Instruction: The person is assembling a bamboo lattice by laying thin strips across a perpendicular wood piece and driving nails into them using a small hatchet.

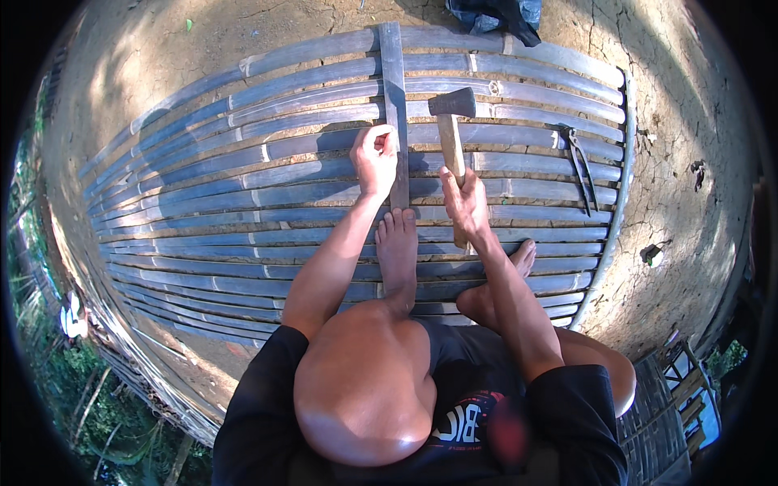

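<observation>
My right hand (pixel 465 201) is wrapped round the wooden handle of a hammer (pixel 450 134), its dark metal head raised over the bamboo slats, to the right of a flat wooden strip (pixel 393 69). On that strip my left hand (pixel 376 162) rests with its fingertips pinched together at the wood. Whatever is between those fingertips, if anything, is too small to make out. The strip runs lengthwise across the slats, and its near end lies at the toes of my foot (pixel 395 243).
Under me is a platform of split bamboo slats (pixel 316 174) with gaps between them. Pincers (pixel 580 168) with dark handles lie on its right side. A black plastic bag (pixel 496 18) sits at the far edge. Cracked bare earth (pixel 673 186) surrounds the platform.
</observation>
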A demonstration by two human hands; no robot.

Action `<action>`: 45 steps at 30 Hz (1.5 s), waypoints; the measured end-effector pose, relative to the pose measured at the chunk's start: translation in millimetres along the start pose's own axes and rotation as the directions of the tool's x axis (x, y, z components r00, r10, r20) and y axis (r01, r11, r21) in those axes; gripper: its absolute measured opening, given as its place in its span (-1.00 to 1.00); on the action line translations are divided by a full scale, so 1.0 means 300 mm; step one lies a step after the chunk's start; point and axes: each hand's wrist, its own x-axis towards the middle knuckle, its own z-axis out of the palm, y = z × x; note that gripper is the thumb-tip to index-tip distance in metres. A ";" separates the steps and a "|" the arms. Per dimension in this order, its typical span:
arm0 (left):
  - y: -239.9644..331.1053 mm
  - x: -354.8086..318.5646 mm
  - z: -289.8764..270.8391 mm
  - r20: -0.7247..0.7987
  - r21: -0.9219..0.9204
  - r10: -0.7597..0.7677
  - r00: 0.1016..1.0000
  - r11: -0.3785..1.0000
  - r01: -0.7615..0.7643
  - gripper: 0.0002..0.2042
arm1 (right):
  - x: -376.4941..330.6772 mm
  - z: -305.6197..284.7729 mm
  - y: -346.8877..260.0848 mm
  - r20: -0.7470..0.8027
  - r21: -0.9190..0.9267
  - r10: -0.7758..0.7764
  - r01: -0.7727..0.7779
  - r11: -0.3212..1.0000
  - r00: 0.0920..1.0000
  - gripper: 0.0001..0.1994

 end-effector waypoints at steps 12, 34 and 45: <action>0.028 0.017 0.007 0.005 0.036 -0.006 1.000 0.999 0.005 -0.94 | -0.045 -0.014 -0.116 0.109 -0.292 -0.147 0.173 0.941 0.983 -0.64; 0.005 0.002 0.010 -0.015 -0.030 -0.023 1.000 0.999 0.023 -0.95 | -0.029 0.015 -0.120 0.162 -0.513 -0.119 0.187 0.838 0.980 -0.67; 0.030 0.016 -0.005 0.005 0.009 -0.032 0.999 0.999 0.032 -0.97 | -0.061 0.018 -0.155 0.159 -0.405 -0.110 0.166 0.899 0.981 -0.67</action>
